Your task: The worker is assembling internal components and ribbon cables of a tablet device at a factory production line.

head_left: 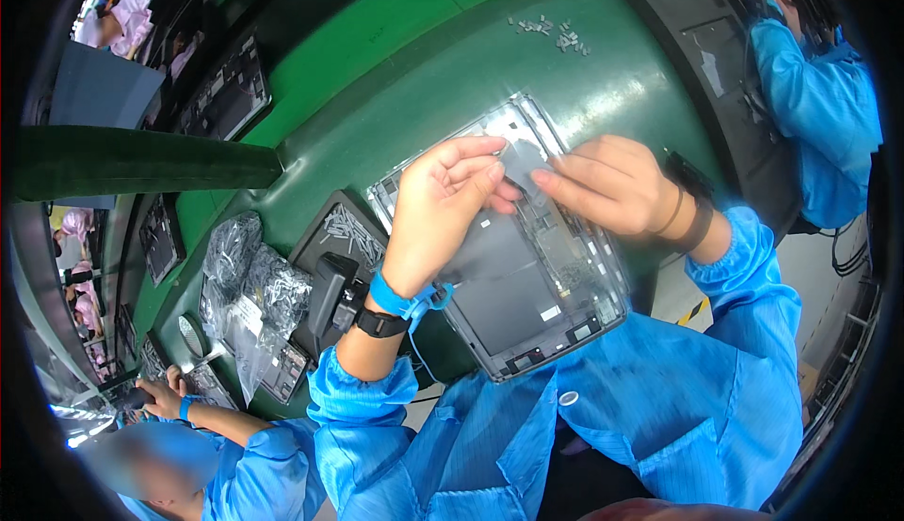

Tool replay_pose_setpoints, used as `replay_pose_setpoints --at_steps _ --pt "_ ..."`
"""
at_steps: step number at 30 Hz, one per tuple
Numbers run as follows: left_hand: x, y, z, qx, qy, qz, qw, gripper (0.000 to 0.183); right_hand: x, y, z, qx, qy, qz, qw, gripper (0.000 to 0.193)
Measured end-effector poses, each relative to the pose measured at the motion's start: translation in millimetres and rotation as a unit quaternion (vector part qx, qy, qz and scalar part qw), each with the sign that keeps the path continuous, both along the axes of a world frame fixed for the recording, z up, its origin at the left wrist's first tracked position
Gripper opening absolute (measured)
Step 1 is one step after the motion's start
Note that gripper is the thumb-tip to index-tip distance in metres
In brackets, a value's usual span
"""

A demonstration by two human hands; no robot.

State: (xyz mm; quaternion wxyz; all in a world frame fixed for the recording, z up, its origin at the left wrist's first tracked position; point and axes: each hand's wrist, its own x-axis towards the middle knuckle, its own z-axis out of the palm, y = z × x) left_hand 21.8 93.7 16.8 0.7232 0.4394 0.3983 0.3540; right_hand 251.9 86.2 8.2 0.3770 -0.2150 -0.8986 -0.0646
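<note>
An opened tablet-like device frame [527,304], grey inside with a silver rim, lies on the green workbench [433,88] in front of me. My left hand [443,206] and my right hand [612,187] meet above its upper half. Both pinch a thin clear film strip [516,165] between thumb and fingers, just over the frame. My left wrist wears a blue strap and a black watch; my right wrist has dark bands. Both sleeves are blue.
A black tray of small metal parts [348,229] and clear bags of parts [250,286] lie left of the frame. Small grey pieces [556,33] are scattered at the far side. Co-workers in blue sit at lower left [235,464] and upper right [819,107].
</note>
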Motion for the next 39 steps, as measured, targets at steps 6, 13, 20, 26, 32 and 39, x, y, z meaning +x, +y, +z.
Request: replay_pose_setpoints --at_steps 6,13,20,26,32,39 --pt "7 -11 1 0.078 0.102 0.069 0.989 0.021 -4 -1 -5 0.006 -0.002 -0.017 1.0 0.035" --pt "7 23 16 0.449 0.414 0.104 0.785 0.02 -12 5 1 0.007 -0.023 -0.073 0.997 0.032" --pt "6 37 -14 0.378 0.372 0.048 0.846 0.018 -21 13 -9 -0.009 -0.072 -0.129 0.989 0.023" --pt "6 39 -17 0.396 0.388 0.043 0.831 0.018 -22 22 -6 -0.048 -0.036 -0.116 0.991 0.02" --pt "8 38 -19 0.421 0.39 0.034 0.818 0.023 -19 26 -14 -0.069 -0.036 -0.079 0.994 0.019" --pt "8 38 -19 0.392 0.387 0.024 0.834 0.026 -15 26 -4 -0.065 -0.071 -0.096 0.991 0.016"
